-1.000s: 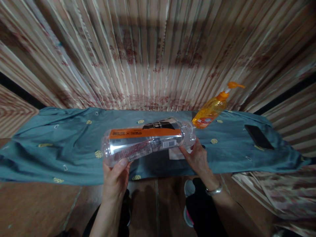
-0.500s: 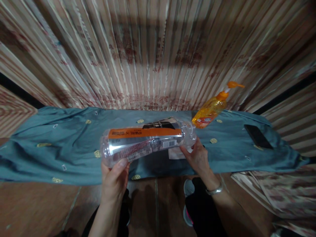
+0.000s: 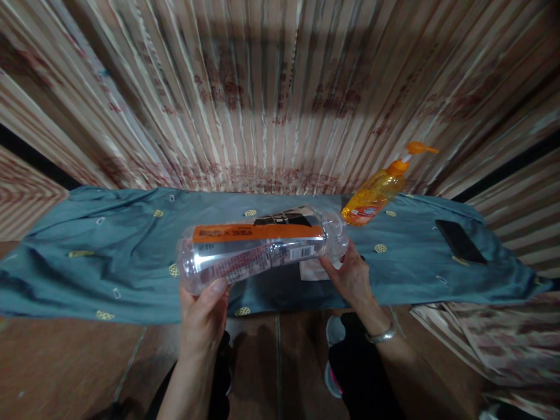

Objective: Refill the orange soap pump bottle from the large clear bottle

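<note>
A large clear plastic bottle (image 3: pixel 258 248) with an orange, silver and black label lies sideways between my hands, raised above the cloth. My left hand (image 3: pixel 203 312) grips its left end from below, thumb on the near side. At the other end, my right hand (image 3: pixel 350 274) holds the narrower part, with a silver bracelet on that wrist. Some of its fingers are hidden behind the bottle. Partly covered by the bottle and right hand is a white piece (image 3: pixel 312 271), perhaps paper or cloth, on the surface.
A pump bottle (image 3: pixel 370 198) of orange-yellow liquid stands beyond my right hand. Farther right lies a black phone (image 3: pixel 459 241). Both rest on a blue-green patterned cloth (image 3: pixel 126 251) over a narrow table. Striped curtains (image 3: pixel 271 99) hang behind; my shoes (image 3: pixel 335 332) show below.
Both hands keep the same hold on the bottle, which has barely moved. The whole view has shifted very slightly.
</note>
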`<action>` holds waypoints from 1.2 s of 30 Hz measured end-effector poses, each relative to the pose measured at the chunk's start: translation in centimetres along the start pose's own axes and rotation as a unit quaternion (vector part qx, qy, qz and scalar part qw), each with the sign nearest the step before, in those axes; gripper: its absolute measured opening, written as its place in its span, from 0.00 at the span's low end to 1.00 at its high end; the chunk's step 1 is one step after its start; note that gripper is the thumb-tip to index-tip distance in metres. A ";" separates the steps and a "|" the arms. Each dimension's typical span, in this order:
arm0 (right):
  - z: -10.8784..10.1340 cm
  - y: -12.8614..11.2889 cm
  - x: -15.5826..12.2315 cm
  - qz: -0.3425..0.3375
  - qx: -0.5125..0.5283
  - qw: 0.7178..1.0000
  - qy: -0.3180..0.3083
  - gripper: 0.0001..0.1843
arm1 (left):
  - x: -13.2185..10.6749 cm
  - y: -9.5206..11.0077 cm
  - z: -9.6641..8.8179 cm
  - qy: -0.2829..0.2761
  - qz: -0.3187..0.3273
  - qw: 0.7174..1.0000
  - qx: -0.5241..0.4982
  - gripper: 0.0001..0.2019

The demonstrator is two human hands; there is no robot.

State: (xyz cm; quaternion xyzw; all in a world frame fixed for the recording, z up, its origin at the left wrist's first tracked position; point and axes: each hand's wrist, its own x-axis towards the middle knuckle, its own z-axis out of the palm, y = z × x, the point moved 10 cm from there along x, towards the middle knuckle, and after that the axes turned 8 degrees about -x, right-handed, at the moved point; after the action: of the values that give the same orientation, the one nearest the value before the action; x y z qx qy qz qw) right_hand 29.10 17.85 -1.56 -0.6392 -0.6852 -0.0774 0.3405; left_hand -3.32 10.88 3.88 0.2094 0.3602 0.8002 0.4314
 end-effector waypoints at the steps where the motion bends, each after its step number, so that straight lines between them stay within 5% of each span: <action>1: 0.0 0.0 0.0 0.004 0.002 1.000 -0.002 0.44 | 0.0 -0.1 0.0 -0.003 0.000 1.000 -0.003 0.38; 7: 0.1 0.2 0.0 0.013 0.005 1.000 -0.005 0.43 | -0.1 -0.2 -0.3 -0.012 0.012 1.000 -0.020 0.33; 25: -0.1 0.0 -0.1 0.000 0.006 1.000 -0.004 0.39 | -0.1 -0.3 -0.6 -0.004 0.012 1.000 -0.003 0.36; 36: -0.2 -0.1 0.0 -0.001 -0.001 1.000 0.008 0.45 | -0.2 0.3 0.5 -0.012 0.010 1.000 -0.010 0.31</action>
State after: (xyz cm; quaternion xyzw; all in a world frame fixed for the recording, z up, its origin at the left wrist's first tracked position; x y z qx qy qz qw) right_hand 29.03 17.71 -1.39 -0.6384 -0.6831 -0.0835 0.3448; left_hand -3.09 10.74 4.43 0.2182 0.3450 0.8054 0.4298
